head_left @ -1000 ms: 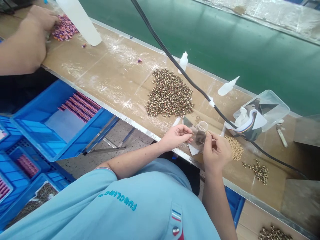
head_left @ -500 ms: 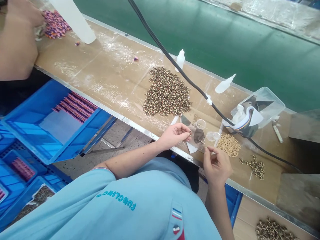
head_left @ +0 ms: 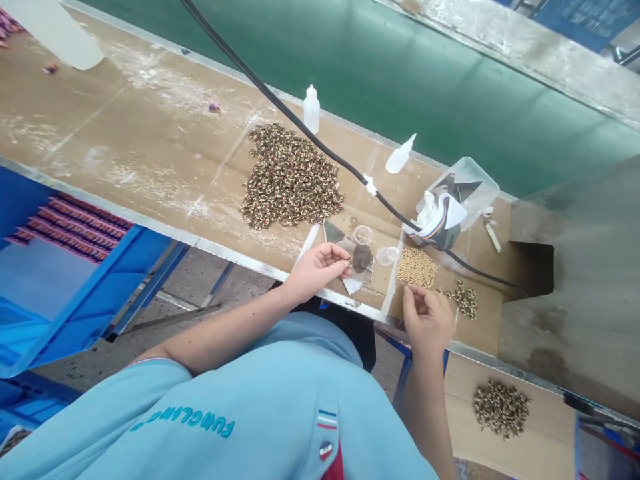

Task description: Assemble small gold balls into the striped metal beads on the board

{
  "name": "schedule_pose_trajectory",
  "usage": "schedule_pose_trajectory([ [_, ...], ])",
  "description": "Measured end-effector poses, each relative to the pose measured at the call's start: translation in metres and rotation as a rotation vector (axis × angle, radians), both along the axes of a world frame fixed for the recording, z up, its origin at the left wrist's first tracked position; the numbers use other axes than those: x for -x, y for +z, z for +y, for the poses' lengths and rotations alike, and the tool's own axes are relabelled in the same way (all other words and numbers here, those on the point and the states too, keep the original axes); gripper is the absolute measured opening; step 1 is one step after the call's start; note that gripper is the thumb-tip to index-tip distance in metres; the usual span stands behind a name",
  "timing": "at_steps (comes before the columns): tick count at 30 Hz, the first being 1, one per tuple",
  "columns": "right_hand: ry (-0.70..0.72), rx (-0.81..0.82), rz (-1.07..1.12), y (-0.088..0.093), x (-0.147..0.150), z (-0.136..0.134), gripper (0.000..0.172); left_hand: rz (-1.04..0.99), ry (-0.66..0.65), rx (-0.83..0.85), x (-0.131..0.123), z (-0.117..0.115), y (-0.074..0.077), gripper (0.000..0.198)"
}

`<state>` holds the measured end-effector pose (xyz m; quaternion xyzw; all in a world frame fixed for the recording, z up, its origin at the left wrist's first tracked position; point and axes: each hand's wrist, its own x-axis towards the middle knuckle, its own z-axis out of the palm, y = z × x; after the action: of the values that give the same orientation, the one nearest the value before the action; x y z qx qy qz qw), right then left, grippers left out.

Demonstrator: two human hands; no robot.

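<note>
My left hand (head_left: 321, 268) is closed, thumb and fingertips pinching a small gold-and-dark ring-like piece (head_left: 349, 263). Just beyond its fingertips lies a grey cloth (head_left: 364, 261) with a dark patch. A small clear round dish (head_left: 362, 235) sits at the cloth's far edge, and a clear round lid (head_left: 387, 256) lies to its right. My right hand (head_left: 430, 319) is at the near edge of a pile of small yellowish beads (head_left: 416, 267). Its thumb and fingers are pressed together; whatever is between them is too small to make out.
A large heap of ring-like pieces (head_left: 293, 180) lies left of the cloth, with smaller piles (head_left: 466, 300) to the right. Two white squeeze bottles (head_left: 311, 112) and a clear plastic box (head_left: 483, 193) line the back. A black cable (head_left: 280, 107) hangs across the bench (head_left: 165, 180).
The view has swung right. My right hand has moved from the cloth's edge to the beads. My left hand keeps its pinch by the cloth. The co-worker's arm has left the view.
</note>
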<state>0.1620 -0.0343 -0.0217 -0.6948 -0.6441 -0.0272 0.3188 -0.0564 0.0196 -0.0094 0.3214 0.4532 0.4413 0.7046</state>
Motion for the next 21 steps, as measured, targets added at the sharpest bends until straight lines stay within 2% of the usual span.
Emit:
schedule_pose_trajectory([
  [6, 0.097, 0.037, -0.076, -0.002, -0.001, 0.01, 0.02, -0.009, -0.07, 0.015, -0.003, -0.006, -0.002, 0.017],
  [17, 0.141, 0.093, -0.118, 0.001, -0.003, 0.016, 0.022, -0.006, -0.09, 0.027, -0.001, -0.005, -0.003, 0.016],
  [21, 0.211, 0.091, -0.15, 0.003, -0.006, 0.018, 0.02, -0.016, -0.103, 0.016, 0.0, -0.005, -0.004, 0.017],
])
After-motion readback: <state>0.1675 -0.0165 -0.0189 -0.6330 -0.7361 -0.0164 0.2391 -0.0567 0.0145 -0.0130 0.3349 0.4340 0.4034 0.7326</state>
